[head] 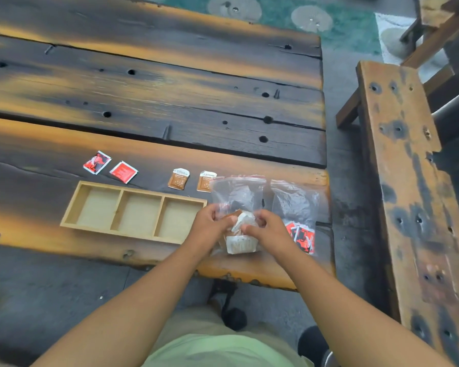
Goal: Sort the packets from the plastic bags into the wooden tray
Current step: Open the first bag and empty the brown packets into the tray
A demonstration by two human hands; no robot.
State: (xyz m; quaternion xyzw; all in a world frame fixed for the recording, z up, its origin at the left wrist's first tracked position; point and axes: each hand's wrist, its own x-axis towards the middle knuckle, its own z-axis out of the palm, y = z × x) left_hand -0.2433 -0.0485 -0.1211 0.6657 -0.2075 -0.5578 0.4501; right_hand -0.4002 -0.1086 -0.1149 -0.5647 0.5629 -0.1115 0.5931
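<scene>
A wooden tray [72, 207] with three bare compartments lies on the table. Behind it lie two red packets [97, 162] [123, 171] and two brown packets [179, 178] [205, 181]. Right of the tray lies a clear zip bag [237, 190] holding brown and white packets. My left hand [210, 223] and my right hand [266, 230] both grip the lower part of this bag around a bundle of packets [241, 243]. A second clear bag [297, 202] further right holds red packets [302, 237].
The dark, scorched plank table [154, 102] stretches far back and left. Its front edge runs just under the bags. A wooden bench [403, 181] stands to the right across a narrow gap of floor. My knees and shoes sit below the table edge.
</scene>
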